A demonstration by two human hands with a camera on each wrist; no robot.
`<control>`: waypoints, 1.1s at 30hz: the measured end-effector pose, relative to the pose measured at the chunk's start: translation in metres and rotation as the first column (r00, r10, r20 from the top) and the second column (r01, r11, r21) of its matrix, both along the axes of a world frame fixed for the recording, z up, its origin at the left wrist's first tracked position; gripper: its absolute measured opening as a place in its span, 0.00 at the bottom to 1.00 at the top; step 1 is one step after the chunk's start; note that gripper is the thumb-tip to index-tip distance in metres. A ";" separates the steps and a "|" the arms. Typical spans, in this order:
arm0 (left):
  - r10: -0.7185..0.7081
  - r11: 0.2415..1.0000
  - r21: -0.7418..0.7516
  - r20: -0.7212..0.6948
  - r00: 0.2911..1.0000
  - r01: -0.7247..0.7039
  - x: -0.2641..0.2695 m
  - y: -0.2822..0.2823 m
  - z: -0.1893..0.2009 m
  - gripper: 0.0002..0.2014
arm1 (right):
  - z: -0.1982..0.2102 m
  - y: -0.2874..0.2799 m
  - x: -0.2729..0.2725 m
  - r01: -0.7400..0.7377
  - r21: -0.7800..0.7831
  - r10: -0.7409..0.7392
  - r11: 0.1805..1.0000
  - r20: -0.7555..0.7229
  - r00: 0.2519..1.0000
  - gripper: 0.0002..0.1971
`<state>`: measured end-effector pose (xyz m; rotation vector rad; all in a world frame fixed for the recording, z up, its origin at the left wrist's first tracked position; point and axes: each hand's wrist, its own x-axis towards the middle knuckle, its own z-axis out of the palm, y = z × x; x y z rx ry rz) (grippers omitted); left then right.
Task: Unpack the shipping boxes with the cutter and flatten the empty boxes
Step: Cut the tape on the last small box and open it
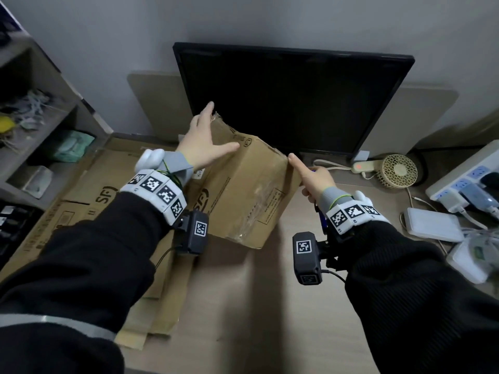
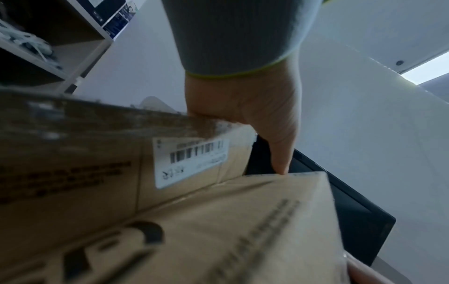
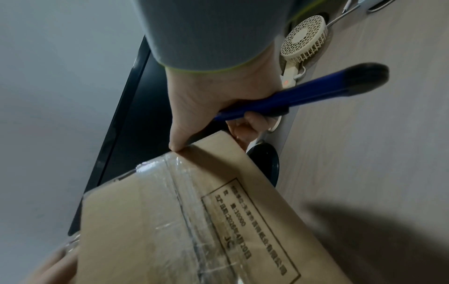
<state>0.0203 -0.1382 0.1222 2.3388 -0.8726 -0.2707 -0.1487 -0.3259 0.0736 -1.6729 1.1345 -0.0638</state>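
Holding a cardboard box [image 1: 243,184] tilted above the desk [image 1: 270,306], in front of a dark monitor [image 1: 291,98], a person is working with both hands. The left hand [image 1: 205,141] is lying spread on the box's upper left side, fingers straight, thumb stretched across the top panel. The right hand [image 1: 316,179] is steadying the box's far right corner with its thumb, which is touching the edge, while the remaining fingers are curling around a blue cutter [image 3: 298,92] held away from the cardboard. Clear tape [image 3: 179,201] is still running along the seam of the panel facing up, so this box appears to be sealed on that side, and the step in hand is probably turning it to reach the seam. Next, the cutter would need to be brought round to the tape, with the left hand staying clear of the cutting line. Flattened cardboard [image 1: 89,201] is lying on the desk at left, under the left arm. Whether the blade is extended cannot be made out; what the box contains is hidden, and the left wrist view is blurring the printed label [image 2: 192,161].
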 end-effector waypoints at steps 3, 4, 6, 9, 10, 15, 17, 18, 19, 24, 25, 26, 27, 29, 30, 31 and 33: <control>0.105 0.968 0.197 0.236 0.966 -0.153 -0.006 -0.013 -0.004 0.41 | 0.004 0.000 0.002 -0.065 -0.001 0.065 0.998 0.045 0.997 0.42; 0.093 0.943 0.269 0.352 0.931 -0.196 -0.010 -0.016 -0.004 0.36 | 0.006 0.002 0.000 -0.089 -0.005 0.089 0.996 0.052 0.995 0.40; 0.072 0.909 0.320 0.510 0.857 -0.267 -0.019 -0.023 0.000 0.28 | 0.009 0.003 -0.002 -0.129 -0.013 0.129 0.992 0.053 0.990 0.31; 0.049 0.888 0.348 0.580 0.813 -0.302 -0.019 -0.028 0.004 0.17 | 0.007 0.002 -0.005 -0.136 0.004 0.135 0.991 0.079 0.988 0.23; 0.020 0.884 0.381 0.548 0.836 -0.271 -0.019 -0.028 0.005 0.16 | 0.007 0.001 -0.007 -0.131 0.012 0.129 0.991 0.090 0.988 0.22; -0.001 0.942 0.324 0.258 0.966 -0.085 -0.029 -0.028 0.007 0.29 | 0.005 0.003 -0.014 -0.129 0.078 0.120 0.989 0.106 0.987 0.16; -0.045 0.948 0.317 0.251 0.967 -0.038 -0.035 -0.031 0.009 0.32 | 0.009 0.004 -0.015 -0.150 0.162 0.131 0.975 0.125 0.983 0.13; -0.080 0.939 0.343 0.206 0.975 0.004 -0.038 -0.034 0.011 0.35 | 0.012 0.006 -0.014 -0.165 0.220 0.136 0.962 0.142 0.981 0.13; -0.127 0.926 0.373 0.152 0.980 0.062 -0.042 -0.039 0.014 0.39 | 0.015 0.006 -0.013 -0.178 0.272 0.136 0.946 0.166 0.977 0.14; -0.293 0.842 0.509 0.154 0.944 0.179 -0.063 -0.067 -0.006 0.34 | 0.015 0.018 -0.015 -0.184 0.319 0.146 0.930 0.139 0.980 0.12; -0.318 0.829 0.524 0.158 0.935 0.193 -0.066 -0.071 -0.015 0.31 | 0.012 0.020 -0.019 -0.187 0.320 0.156 0.929 0.118 0.981 0.10; -0.346 0.817 0.538 0.172 0.922 0.206 -0.068 -0.070 -0.023 0.30 | 0.010 0.022 -0.022 -0.188 0.324 0.165 0.927 0.098 0.981 0.09; -0.377 0.811 0.542 0.198 0.905 0.219 -0.070 -0.070 -0.030 0.32 | 0.008 0.023 -0.025 -0.180 0.330 0.161 0.927 0.084 0.983 0.07; -0.418 0.820 0.521 0.262 0.870 0.237 -0.075 -0.074 -0.038 0.39 | 0.003 0.021 -0.033 -0.143 0.353 0.122 0.925 0.080 0.989 0.04; -0.423 0.824 0.515 0.285 0.860 0.235 -0.077 -0.077 -0.041 0.41 | -0.001 0.021 -0.037 -0.119 0.373 0.098 0.920 0.076 0.992 0.03; -0.416 0.828 0.516 0.303 0.857 0.220 -0.076 -0.077 -0.042 0.41 | -0.003 0.022 -0.039 -0.102 0.391 0.081 0.915 0.069 0.994 0.03; -0.374 0.824 0.535 0.269 0.888 0.186 -0.075 -0.080 -0.045 0.33 | -0.012 0.021 -0.045 -0.057 0.415 0.043 0.908 0.043 0.998 0.05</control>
